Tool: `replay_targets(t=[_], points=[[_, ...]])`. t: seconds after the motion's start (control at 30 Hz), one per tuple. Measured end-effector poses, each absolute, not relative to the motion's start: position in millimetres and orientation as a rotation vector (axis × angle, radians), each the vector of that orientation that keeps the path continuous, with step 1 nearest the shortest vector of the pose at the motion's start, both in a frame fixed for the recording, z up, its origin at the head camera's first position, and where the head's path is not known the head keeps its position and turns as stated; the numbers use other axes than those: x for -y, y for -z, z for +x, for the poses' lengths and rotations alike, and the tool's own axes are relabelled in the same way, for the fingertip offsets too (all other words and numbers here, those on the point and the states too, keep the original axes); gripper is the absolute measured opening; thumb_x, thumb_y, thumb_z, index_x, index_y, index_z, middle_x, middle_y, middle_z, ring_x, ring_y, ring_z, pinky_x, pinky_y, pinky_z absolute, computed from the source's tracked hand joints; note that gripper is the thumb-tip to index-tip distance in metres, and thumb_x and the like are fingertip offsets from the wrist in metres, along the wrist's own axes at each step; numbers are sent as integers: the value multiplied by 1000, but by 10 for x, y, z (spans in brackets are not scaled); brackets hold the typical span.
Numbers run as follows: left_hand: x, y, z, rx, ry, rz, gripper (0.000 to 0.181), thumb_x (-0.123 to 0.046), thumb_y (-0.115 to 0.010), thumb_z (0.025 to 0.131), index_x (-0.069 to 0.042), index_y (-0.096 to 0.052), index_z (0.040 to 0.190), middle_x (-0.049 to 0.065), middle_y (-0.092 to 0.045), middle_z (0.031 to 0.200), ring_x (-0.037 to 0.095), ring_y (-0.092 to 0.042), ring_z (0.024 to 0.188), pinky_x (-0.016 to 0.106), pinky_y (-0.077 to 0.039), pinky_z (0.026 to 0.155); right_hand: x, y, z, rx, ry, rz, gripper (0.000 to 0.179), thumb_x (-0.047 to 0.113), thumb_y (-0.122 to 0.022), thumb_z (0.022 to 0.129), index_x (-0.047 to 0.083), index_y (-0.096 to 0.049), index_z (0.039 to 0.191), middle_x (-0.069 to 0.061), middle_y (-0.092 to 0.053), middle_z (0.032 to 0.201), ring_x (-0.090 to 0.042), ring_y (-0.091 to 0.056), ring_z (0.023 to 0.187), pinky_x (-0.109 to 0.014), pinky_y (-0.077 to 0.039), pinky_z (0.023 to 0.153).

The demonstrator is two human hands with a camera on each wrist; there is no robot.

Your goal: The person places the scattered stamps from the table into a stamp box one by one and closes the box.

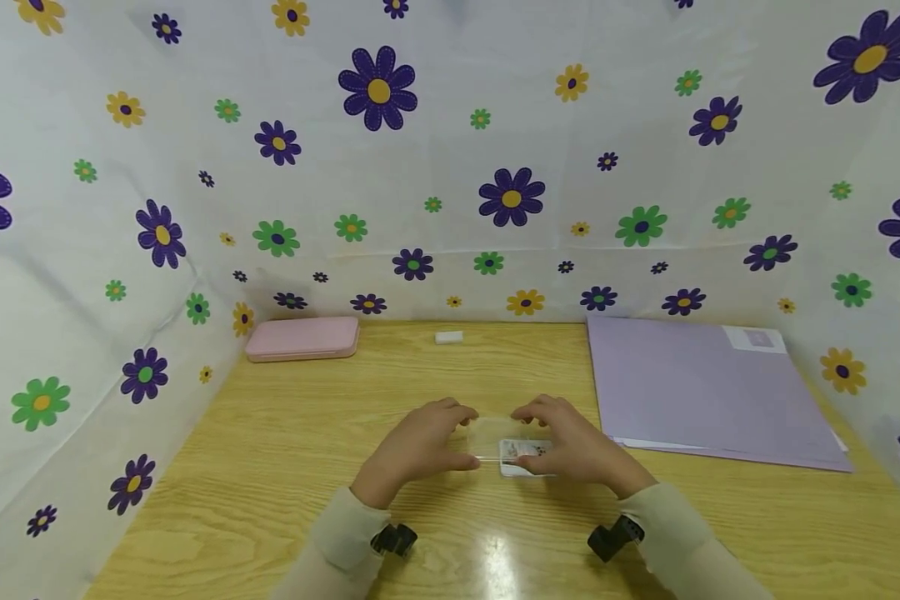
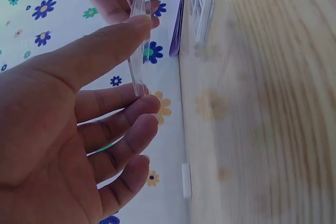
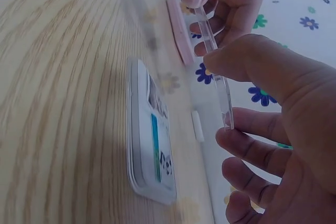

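Both hands hold a thin, clear plastic lid-like piece (image 1: 487, 435) above the table, one hand at each end. My left hand (image 1: 426, 442) pinches its left end between thumb and fingertips. My right hand (image 1: 576, 443) grips the opposite end the same way. Seen from the right wrist, the clear piece (image 3: 220, 95) stands edge-on between thumb and fingers. Below it on the wood lies a shallow white box with printed pictures and a teal strip (image 3: 152, 145), partly covered by the right hand in the head view.
A pink case (image 1: 302, 339) lies at the back left of the wooden table (image 1: 285, 467). Near the back edge sits a small white eraser-like block (image 1: 448, 337). Purple folders (image 1: 705, 392) with paper edges showing lie to the right. Flower-printed cloth (image 1: 435, 158) surrounds the table.
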State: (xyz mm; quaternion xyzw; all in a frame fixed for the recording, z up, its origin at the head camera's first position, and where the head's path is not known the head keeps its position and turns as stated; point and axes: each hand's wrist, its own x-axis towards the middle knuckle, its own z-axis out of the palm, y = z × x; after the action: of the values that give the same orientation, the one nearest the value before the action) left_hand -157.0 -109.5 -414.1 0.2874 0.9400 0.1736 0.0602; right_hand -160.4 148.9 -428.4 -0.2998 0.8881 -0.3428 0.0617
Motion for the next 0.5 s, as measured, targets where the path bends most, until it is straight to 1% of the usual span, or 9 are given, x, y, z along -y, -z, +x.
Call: replay_targets(t=[0.27,0.5], points=[[916,4195,-1599,-2815,-506,871,62,-42,-79,83,-10,-60,133,1,-61,120,18,-60,107,36,-49,90,-1627,4330,-1602,-2732,979,-864,55,26,-83,79,8,-63,127,-4,-59,117,-26,-51,103,-46,-45,84],[776,4210,-1584,-2814,-443,915,61,-41,-80,83,-10,-61,132,3,-61,124,18,-60,109,33,-49,91,-1744,4369,-1571,-2740,947,-851,55,26,-84,78,7,-64,124,-3,-59,115,-25,-51,101,-44,-45,84]])
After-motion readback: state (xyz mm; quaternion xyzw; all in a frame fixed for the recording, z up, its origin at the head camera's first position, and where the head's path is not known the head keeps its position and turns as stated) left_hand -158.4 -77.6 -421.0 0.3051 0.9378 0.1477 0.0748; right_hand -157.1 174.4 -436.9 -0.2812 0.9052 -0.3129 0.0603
